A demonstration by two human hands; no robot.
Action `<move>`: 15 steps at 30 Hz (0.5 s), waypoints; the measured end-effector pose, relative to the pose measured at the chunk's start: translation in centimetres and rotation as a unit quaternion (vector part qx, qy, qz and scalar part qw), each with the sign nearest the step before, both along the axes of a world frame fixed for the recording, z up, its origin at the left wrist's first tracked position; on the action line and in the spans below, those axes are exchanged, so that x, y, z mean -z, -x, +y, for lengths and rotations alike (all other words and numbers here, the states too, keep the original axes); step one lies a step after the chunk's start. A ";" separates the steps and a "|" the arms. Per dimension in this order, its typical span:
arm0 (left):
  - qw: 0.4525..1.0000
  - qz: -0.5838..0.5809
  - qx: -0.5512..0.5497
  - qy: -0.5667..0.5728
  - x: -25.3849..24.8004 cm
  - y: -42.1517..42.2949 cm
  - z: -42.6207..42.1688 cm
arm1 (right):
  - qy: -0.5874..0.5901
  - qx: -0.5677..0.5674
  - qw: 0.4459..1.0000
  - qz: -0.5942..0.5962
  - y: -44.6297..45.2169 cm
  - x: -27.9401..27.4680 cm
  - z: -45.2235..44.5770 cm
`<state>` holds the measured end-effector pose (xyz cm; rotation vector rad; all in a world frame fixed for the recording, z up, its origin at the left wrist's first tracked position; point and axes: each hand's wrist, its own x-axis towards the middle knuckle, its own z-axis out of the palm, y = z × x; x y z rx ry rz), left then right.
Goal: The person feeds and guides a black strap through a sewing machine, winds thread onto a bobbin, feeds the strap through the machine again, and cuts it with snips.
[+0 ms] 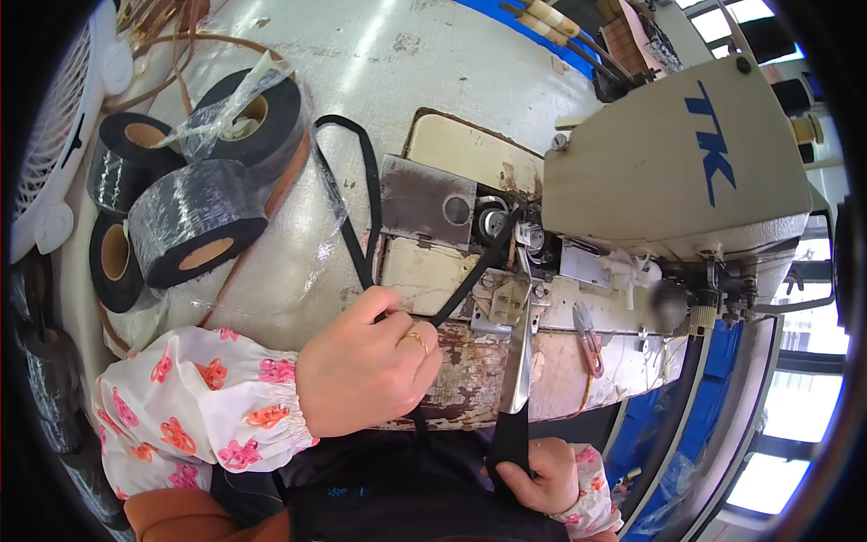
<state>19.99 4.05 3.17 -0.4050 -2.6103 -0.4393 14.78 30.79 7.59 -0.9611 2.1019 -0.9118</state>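
My left hand (370, 361) is closed on a narrow black fabric strip (465, 294) in front of the sewing machine (668, 163). One stretch of the strip runs up to the needle area; another loops over the table beyond the hand. My right hand (540, 474), low and right of centre, pinches a wider black strip (511, 443). That strip meets the lower end of a shiny, tapered metal guide (518, 366), which points up toward the presser foot. The needle itself is hard to make out.
Several wrapped black tape rolls (199, 217) lie at the left beside a white fan (63, 135). Metal snips (589, 339) with pinkish handles rest right of the guide. A slide plate (424, 199) sits left of the needle area. Blue bins (713, 379) stand at the right.
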 end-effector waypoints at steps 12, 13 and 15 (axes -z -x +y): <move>0.998 -0.043 0.029 -0.029 -0.9 -0.8 0.3 | -0.006 0.014 1.000 0.003 0.4 0.0 -0.5; 0.997 -0.053 0.035 -0.039 -1.0 -0.8 0.2 | -0.011 0.011 1.000 0.005 0.4 0.0 -0.5; 0.997 -0.057 0.036 -0.039 -1.0 -1.0 0.3 | 0.002 0.028 1.000 -0.004 0.4 -0.7 -1.6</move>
